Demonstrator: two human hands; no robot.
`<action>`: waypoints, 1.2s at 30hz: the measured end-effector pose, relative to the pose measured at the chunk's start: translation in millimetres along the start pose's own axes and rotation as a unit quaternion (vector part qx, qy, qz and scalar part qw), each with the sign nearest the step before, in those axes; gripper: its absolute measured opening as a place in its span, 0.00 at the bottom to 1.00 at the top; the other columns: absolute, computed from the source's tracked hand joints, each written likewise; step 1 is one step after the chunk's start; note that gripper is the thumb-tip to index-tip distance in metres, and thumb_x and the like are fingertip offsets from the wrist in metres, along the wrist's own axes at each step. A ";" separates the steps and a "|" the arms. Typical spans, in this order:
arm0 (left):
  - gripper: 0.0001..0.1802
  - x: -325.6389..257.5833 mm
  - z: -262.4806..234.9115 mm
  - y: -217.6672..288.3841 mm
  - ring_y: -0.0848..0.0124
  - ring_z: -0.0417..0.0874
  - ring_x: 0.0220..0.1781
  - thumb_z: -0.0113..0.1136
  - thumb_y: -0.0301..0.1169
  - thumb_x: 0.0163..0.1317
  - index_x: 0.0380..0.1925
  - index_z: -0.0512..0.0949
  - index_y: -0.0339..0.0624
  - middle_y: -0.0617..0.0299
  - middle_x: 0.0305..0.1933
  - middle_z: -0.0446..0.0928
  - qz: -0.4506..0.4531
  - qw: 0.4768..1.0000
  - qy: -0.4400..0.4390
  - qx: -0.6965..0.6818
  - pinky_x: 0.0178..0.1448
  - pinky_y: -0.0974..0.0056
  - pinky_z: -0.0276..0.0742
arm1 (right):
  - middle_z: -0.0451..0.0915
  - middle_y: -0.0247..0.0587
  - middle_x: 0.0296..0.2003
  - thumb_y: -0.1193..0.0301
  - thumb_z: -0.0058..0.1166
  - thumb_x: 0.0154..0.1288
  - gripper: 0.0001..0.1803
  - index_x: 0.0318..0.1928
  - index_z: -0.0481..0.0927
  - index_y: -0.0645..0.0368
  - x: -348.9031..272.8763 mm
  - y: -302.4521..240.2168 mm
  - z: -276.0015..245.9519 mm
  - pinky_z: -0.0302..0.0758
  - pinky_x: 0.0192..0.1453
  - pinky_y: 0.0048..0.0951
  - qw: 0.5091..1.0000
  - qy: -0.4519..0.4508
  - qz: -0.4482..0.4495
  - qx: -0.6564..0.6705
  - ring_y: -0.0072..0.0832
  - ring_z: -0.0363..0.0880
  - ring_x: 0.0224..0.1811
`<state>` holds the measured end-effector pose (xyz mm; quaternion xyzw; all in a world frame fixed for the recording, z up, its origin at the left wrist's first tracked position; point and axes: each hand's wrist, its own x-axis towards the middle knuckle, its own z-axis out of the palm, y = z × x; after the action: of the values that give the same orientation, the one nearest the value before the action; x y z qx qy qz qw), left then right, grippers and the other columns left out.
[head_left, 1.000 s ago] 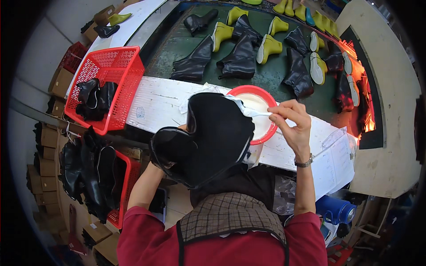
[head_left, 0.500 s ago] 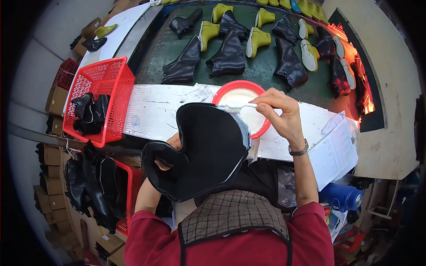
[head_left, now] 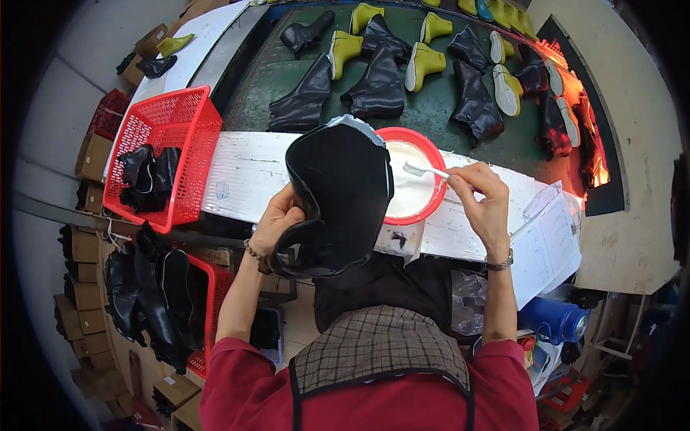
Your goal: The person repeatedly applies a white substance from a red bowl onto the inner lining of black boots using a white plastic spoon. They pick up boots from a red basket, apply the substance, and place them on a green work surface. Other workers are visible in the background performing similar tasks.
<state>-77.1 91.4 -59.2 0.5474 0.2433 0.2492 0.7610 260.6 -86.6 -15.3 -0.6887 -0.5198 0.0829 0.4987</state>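
Observation:
My left hand (head_left: 277,219) is closed on the side of a black boot upper (head_left: 341,194), held up over the front of the white bench. A whitish wet coat runs along the upper's far edge. Between the thumb and fingers of my right hand (head_left: 483,197) is a small white brush (head_left: 429,170), shaped like a toothbrush. Its head hangs over a round red basin (head_left: 440,159) of white liquid (head_left: 410,190). The upper overlaps the basin's left side in view and hides part of it.
Black boots (head_left: 374,86) and yellow-green shoe lasts (head_left: 424,66) lie on a green conveyor (head_left: 345,43), running toward a glowing heater (head_left: 593,154) at right. A red basket (head_left: 212,122) holds black pieces. Papers (head_left: 543,244) and a blue flask (head_left: 550,320) are at right; more boots (head_left: 147,294) hang lower left.
The upper has turned and moved up, its coated edge now facing away from me. My right hand has drawn the brush off that edge, rightward over the basin. My left hand shows more.

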 end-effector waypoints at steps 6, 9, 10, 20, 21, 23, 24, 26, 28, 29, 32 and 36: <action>0.37 1.7 11.6 -5.5 0.84 0.82 0.47 0.71 0.42 0.68 0.70 0.69 0.35 0.68 0.52 0.82 0.041 0.996 -0.063 -0.049 0.53 0.75 0.80 | 0.83 0.32 0.34 0.72 0.72 0.60 0.09 0.43 0.92 0.53 21.7 -20.9 6.2 0.64 0.51 0.30 0.994 0.044 -0.096 -0.016 0.22 0.78 0.31; 0.41 2.8 20.9 -1.4 0.82 0.83 0.49 0.73 0.48 0.64 0.70 0.69 0.36 0.66 0.53 0.83 0.065 0.996 0.007 -0.056 0.53 0.74 0.80 | 0.83 0.31 0.33 0.72 0.72 0.60 0.10 0.43 0.92 0.52 12.0 -23.5 2.4 0.63 0.49 0.29 0.989 0.049 -0.134 -0.045 0.21 0.77 0.31; 0.41 2.8 21.9 -1.1 0.81 0.84 0.50 0.73 0.47 0.64 0.70 0.69 0.36 0.66 0.54 0.83 0.078 0.995 0.023 -0.058 0.53 0.74 0.80 | 0.83 0.31 0.33 0.72 0.72 0.60 0.10 0.43 0.92 0.52 6.9 -23.5 1.0 0.63 0.49 0.29 0.992 0.027 -0.122 -0.023 0.21 0.77 0.31; 0.40 7.5 26.4 12.2 0.78 0.85 0.51 0.75 0.41 0.63 0.70 0.69 0.35 0.63 0.55 0.83 0.148 0.987 -0.050 -0.047 0.56 0.71 0.82 | 0.83 0.30 0.33 0.73 0.73 0.58 0.09 0.41 0.92 0.54 28.4 -22.2 15.0 0.66 0.46 0.27 0.991 0.080 -0.096 0.049 0.20 0.77 0.31; 0.39 9.5 27.1 14.8 0.78 0.85 0.51 0.75 0.40 0.64 0.70 0.69 0.34 0.63 0.55 0.83 0.161 0.986 -0.024 -0.022 0.55 0.71 0.81 | 0.83 0.31 0.33 0.73 0.73 0.59 0.09 0.41 0.92 0.54 25.2 -22.1 14.6 0.67 0.44 0.27 0.991 0.057 -0.122 0.015 0.20 0.77 0.31; 0.39 15.7 25.4 18.9 0.79 0.84 0.51 0.74 0.39 0.66 0.70 0.68 0.33 0.63 0.55 0.83 0.183 0.983 0.011 0.016 0.56 0.71 0.80 | 0.84 0.31 0.33 0.74 0.73 0.59 0.08 0.40 0.92 0.55 14.8 -20.0 11.3 0.68 0.42 0.26 0.984 0.011 -0.172 -0.053 0.19 0.77 0.31; 0.39 18.8 24.5 20.4 0.79 0.83 0.52 0.73 0.38 0.67 0.71 0.67 0.32 0.62 0.56 0.83 0.191 0.981 0.019 0.029 0.56 0.71 0.80 | 0.84 0.32 0.32 0.74 0.72 0.60 0.07 0.40 0.92 0.54 4.3 -19.8 11.7 0.68 0.43 0.26 0.995 -0.041 -0.093 0.019 0.20 0.78 0.30; 0.39 24.1 23.7 22.3 0.78 0.83 0.54 0.73 0.38 0.67 0.71 0.66 0.31 0.61 0.57 0.82 0.203 0.977 0.040 0.056 0.58 0.71 0.79 | 0.85 0.32 0.32 0.74 0.72 0.60 0.08 0.41 0.93 0.53 -1.2 -12.5 15.3 0.67 0.44 0.26 0.998 -0.015 -0.035 0.046 0.20 0.79 0.31; 0.41 31.4 24.9 19.5 0.76 0.82 0.56 0.73 0.41 0.66 0.71 0.67 0.30 0.61 0.58 0.82 0.214 0.974 0.048 0.061 0.59 0.71 0.78 | 0.86 0.33 0.32 0.72 0.71 0.61 0.06 0.39 0.93 0.51 -3.1 0.0 17.2 0.66 0.43 0.28 0.998 0.003 0.040 0.053 0.22 0.79 0.30; 0.41 33.0 23.0 16.3 0.76 0.82 0.56 0.73 0.42 0.66 0.71 0.67 0.30 0.60 0.58 0.82 0.219 0.972 0.052 0.069 0.59 0.70 0.78 | 0.85 0.34 0.33 0.73 0.70 0.62 0.05 0.39 0.92 0.53 -4.2 8.8 16.2 0.69 0.41 0.27 0.998 -0.027 -0.005 -0.057 0.23 0.79 0.31; 0.42 39.4 20.3 15.0 0.75 0.82 0.56 0.74 0.43 0.65 0.70 0.68 0.30 0.60 0.58 0.83 0.240 0.965 0.061 0.088 0.60 0.70 0.78 | 0.85 0.36 0.32 0.72 0.69 0.65 0.05 0.39 0.91 0.58 -7.2 28.8 16.2 0.75 0.37 0.25 0.954 -0.074 -0.094 -0.274 0.24 0.81 0.34; 0.41 42.0 25.7 25.2 0.75 0.84 0.54 0.76 0.44 0.63 0.69 0.71 0.31 0.61 0.55 0.85 0.260 0.946 0.077 0.176 0.58 0.70 0.78 | 0.84 0.35 0.33 0.72 0.71 0.62 0.07 0.41 0.92 0.56 -2.9 6.0 14.3 0.70 0.42 0.26 0.999 0.004 0.018 -0.048 0.23 0.80 0.34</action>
<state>-31.6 107.3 -32.1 0.6957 0.1904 0.4329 0.5407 254.0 -80.1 -28.1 -0.7214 -0.5090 0.0641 0.4652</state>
